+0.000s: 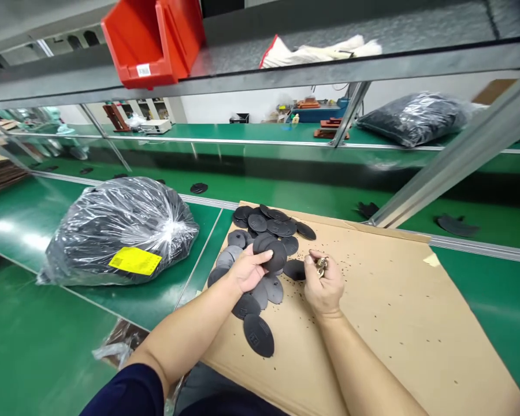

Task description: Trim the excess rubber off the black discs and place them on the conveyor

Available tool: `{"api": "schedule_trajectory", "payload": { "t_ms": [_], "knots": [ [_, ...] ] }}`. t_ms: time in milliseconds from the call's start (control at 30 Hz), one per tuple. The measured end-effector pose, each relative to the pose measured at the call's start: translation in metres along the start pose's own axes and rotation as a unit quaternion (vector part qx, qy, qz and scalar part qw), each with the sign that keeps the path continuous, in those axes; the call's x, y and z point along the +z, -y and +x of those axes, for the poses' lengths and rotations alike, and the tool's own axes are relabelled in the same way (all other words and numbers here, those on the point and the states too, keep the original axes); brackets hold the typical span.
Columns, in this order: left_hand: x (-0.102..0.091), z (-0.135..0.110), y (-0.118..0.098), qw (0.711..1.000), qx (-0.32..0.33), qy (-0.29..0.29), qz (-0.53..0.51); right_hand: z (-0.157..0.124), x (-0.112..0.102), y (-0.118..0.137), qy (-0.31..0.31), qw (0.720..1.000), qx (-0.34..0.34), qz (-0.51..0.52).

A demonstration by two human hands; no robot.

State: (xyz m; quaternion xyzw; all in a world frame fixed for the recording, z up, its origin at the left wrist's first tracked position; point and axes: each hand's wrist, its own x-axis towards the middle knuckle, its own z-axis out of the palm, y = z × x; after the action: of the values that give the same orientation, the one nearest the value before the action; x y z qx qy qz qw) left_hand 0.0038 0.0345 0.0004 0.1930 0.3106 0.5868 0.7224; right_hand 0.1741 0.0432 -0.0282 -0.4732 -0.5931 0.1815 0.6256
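Observation:
My left hand grips a thin black oval disc by its edge, thumb on top. In my right hand, to the right of it, the fingers are closed around a small brass-coloured metal tool; most of it is hidden, so its kind is unclear. Around and beneath my left hand spreads a loose pile of black discs, some bearing raised markings. One marked disc lies apart, nearest to me. Tiny dark bits are scattered over the cardboard sheet under both hands.
At the left a clear plastic bag full of dark pieces carries a yellow label. Overhead runs a metal shelf with a red bin and white gloves. A slanted metal post stands at right. Another filled bag sits behind.

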Motion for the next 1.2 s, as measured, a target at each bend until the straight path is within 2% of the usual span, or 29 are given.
{"api": "schedule_trajectory", "payload": {
  "t_ms": [133, 200, 267, 333, 400, 433, 500, 567, 633, 733, 867, 933, 1000, 1100, 1200],
  "knots": [
    [0.009, 0.016, -0.016, 0.997, 0.038, -0.029, 0.059, 0.006, -0.002, -0.009, -0.039, 0.999, 0.021, -0.023],
    [0.014, 0.036, -0.029, 0.988, 0.082, -0.040, 0.123, 0.007, -0.002, -0.011, -0.041, 0.999, 0.015, -0.031],
    [0.020, 0.064, -0.046, 0.963, 0.147, -0.072, 0.215, 0.007, -0.002, -0.011, -0.037, 0.998, 0.001, -0.043],
    [0.025, 0.094, -0.065, 0.904, 0.228, -0.115, 0.344, 0.007, -0.002, -0.009, -0.033, 0.998, -0.019, -0.056],
    [0.031, 0.123, -0.083, 0.802, 0.306, -0.147, 0.492, 0.008, -0.003, -0.006, -0.028, 0.997, -0.039, -0.065],
    [0.034, 0.135, -0.089, 0.751, 0.326, -0.145, 0.555, 0.008, -0.003, -0.004, -0.026, 0.997, -0.045, -0.064],
    [0.041, 0.153, -0.093, 0.671, 0.333, -0.130, 0.649, 0.008, -0.003, -0.002, -0.022, 0.997, -0.051, -0.058],
    [0.049, 0.164, -0.082, 0.633, 0.302, -0.106, 0.705, 0.007, -0.003, 0.000, -0.023, 0.997, -0.049, -0.049],
    [0.059, 0.171, -0.061, 0.626, 0.257, -0.074, 0.732, 0.006, -0.003, 0.001, -0.027, 0.998, -0.039, -0.040],
    [0.079, 0.179, -0.020, 0.635, 0.211, -0.017, 0.743, 0.006, -0.002, 0.001, -0.054, 0.998, 0.001, -0.015],
    [0.113, 0.201, 0.031, 0.648, 0.177, 0.023, 0.740, 0.012, -0.006, -0.004, -0.153, 0.983, 0.102, 0.024],
    [0.132, 0.216, 0.052, 0.656, 0.161, 0.023, 0.737, 0.016, -0.008, -0.008, -0.205, 0.966, 0.151, 0.043],
    [0.151, 0.232, 0.069, 0.659, 0.151, 0.010, 0.736, 0.021, -0.011, -0.010, -0.230, 0.952, 0.189, 0.069],
    [0.177, 0.252, 0.091, 0.653, 0.130, -0.020, 0.746, 0.024, -0.013, -0.010, -0.229, 0.942, 0.224, 0.100],
    [0.194, 0.264, 0.108, 0.635, 0.089, -0.032, 0.767, 0.024, -0.011, -0.007, -0.232, 0.931, 0.258, 0.113]
  ]
}}
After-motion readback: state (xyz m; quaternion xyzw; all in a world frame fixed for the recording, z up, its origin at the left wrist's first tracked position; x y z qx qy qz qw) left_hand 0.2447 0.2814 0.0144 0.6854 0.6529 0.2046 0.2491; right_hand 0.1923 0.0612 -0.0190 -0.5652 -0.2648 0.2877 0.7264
